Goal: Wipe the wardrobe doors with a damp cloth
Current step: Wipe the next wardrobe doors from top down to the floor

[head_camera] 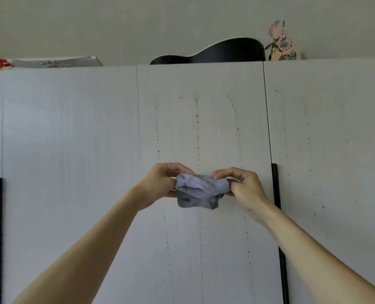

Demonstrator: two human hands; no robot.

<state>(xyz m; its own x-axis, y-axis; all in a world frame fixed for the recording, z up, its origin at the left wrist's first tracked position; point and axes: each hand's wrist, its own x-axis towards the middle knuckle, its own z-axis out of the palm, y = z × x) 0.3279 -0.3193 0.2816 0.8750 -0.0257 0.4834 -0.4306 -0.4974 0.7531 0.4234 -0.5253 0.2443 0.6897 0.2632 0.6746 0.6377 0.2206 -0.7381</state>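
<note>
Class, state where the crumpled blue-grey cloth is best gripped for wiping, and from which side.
Probably the bunched upper fold of the crumpled blue-grey cloth, approached from the person's side: the left hand and right hand pinch its ends there, and the lower flap hangs free before the white wardrobe door.

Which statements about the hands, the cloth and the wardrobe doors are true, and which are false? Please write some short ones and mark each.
1. The left hand and the right hand both hold the cloth. True.
2. The cloth is spread out flat. False: it is bunched up between the two hands.
3. Trails of dark drops run down the middle door. True.
4. The door handles are white. False: the vertical handle is black.
5. Nothing is stored above the middle door. False: a black guitar-shaped object lies up there.
</note>
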